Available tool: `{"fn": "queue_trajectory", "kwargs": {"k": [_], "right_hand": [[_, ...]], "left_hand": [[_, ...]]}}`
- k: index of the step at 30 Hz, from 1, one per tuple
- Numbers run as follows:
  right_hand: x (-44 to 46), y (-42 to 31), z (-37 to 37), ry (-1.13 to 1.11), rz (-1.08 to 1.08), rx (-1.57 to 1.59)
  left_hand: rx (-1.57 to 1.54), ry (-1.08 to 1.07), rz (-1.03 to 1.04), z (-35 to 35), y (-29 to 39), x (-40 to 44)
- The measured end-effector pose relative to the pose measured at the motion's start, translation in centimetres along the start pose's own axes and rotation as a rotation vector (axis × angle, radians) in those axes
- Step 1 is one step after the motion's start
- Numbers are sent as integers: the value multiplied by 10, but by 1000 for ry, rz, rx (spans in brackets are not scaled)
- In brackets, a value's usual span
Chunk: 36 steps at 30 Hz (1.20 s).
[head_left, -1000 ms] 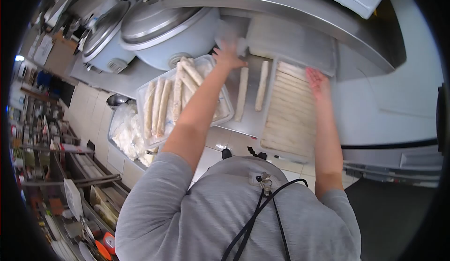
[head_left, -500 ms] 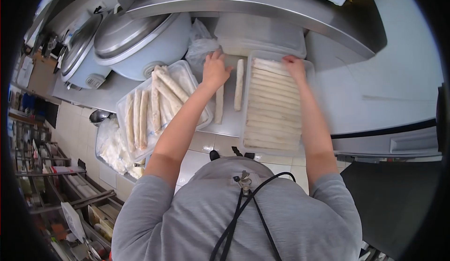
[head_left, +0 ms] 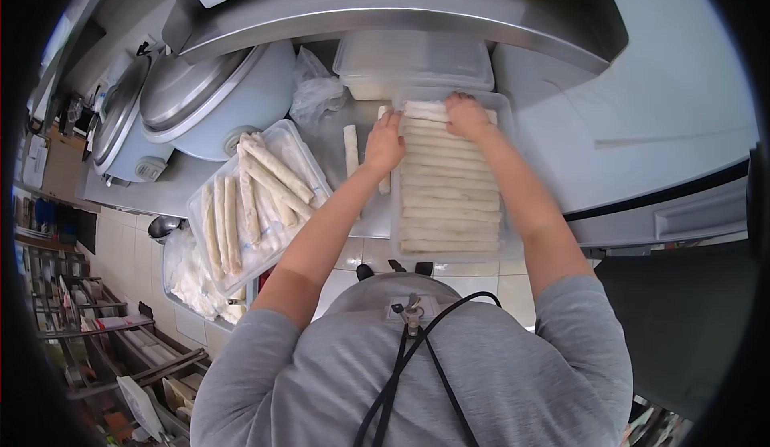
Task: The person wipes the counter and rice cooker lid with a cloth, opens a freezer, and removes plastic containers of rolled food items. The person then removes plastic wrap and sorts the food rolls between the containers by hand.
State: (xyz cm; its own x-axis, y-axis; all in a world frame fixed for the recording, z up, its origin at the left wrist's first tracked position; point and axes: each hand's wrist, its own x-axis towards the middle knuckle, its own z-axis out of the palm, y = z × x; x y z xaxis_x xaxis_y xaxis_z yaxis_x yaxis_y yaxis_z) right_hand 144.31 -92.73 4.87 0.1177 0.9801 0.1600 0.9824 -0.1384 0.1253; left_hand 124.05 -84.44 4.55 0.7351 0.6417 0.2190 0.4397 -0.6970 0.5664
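Pale rolls lie side by side in a clear plastic container. My right hand rests on the top roll at the container's far end, its fingers bent over it. My left hand is at the container's left edge, fingers extended, over a loose roll that it partly hides. Another loose roll lies on the metal counter to the left. Farther left, a tilted clear tray holds several more rolls, some crossing each other.
A lidded clear container and a crumpled plastic bag stand at the back. Two large cookers are at back left. A metal ledge overhangs the counter. A tub with white contents sits below the tray.
My left hand has moved right, from above the loose rolls to the container's edge. My right hand has shifted from the container's right corner inward along the top roll. The camera view has also shifted.
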Motion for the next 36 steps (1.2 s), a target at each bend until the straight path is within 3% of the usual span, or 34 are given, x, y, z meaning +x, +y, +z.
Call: {"fn": "queue_trajectory", "kwargs": {"k": [4, 6, 10, 15, 17, 20, 31, 33, 34, 36], "right_hand": [[0, 9, 21, 12, -62, -160], [-2, 23, 21, 160, -134, 36], [-2, 6, 32, 104, -124, -102], [-1, -16, 17, 129, 233, 136], [2, -16, 16, 128, 242, 141], [5, -14, 9, 114, 253, 157], [-14, -30, 13, 51, 283, 222], [-25, -35, 38, 376, 178, 104], [-25, -34, 33, 369, 178, 107], [-17, -31, 8, -24, 361, 382]], "left_hand": [[-80, -44, -4, 3, -4, 3], [-82, -39, -16, 8, -4, 6], [-37, -20, -82, 10, 8, 1], [-137, 114, -26, 23, -2, 0], [-193, 194, -11, 23, -2, 1], [-291, 163, -109, 20, 1, -1], [-318, 173, -166, 15, 6, -5], [-325, 184, -159, 18, 6, -5], [-340, 197, -145, 18, 4, -6], [-351, 206, -136, 17, 3, -7]]}}
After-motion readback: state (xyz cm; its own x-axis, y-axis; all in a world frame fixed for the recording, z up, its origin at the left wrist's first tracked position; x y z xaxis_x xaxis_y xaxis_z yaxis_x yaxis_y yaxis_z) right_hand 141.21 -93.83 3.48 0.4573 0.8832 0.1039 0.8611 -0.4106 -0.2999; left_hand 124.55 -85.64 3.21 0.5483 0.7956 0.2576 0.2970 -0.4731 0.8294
